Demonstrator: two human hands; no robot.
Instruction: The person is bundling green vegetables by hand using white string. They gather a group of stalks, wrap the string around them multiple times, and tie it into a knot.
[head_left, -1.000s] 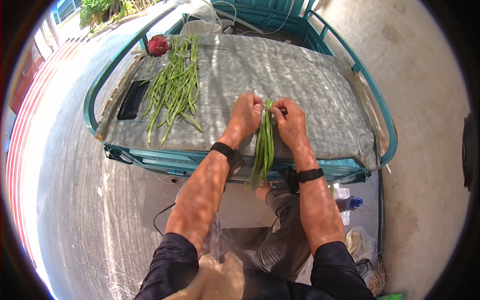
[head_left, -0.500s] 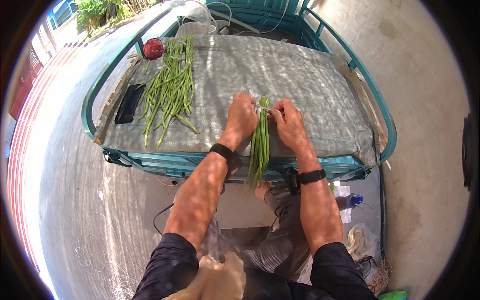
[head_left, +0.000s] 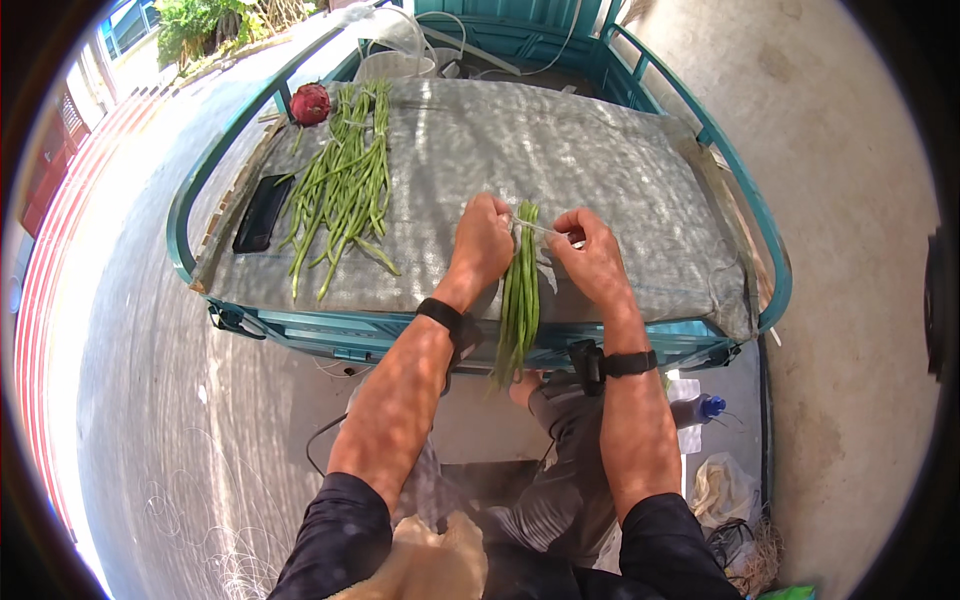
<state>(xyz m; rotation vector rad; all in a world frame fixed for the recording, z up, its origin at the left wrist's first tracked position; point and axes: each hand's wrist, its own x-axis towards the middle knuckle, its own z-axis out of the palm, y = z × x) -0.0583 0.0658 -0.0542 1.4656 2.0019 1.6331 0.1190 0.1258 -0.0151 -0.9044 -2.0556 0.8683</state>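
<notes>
A bundle of long green beans (head_left: 519,305) lies on the grey woven sheet, its lower ends hanging over the near edge. A thin pale string (head_left: 537,226) crosses the bundle close to its top. On the left side of the beans, my left hand (head_left: 482,240) is closed in a pinch on one part of the string. My right hand (head_left: 592,258), right of the bundle, pinches the other end and holds it taut. Whether my left fingers also touch the beans is hidden. Several more bean bundles (head_left: 345,190) lie at the far left.
The grey sheet (head_left: 620,150) covers a teal cart bed with curved side rails (head_left: 740,170). A black phone (head_left: 263,213) and a reddish round ball of string or fruit (head_left: 310,104) lie at left. A blue-capped bottle (head_left: 700,408) and plastic bags (head_left: 725,490) are low right.
My right hand has moved slightly right and down, away from the beans, drawing out a longer stretch of string. My left hand stays beside the bundle. The view has shifted slightly.
</notes>
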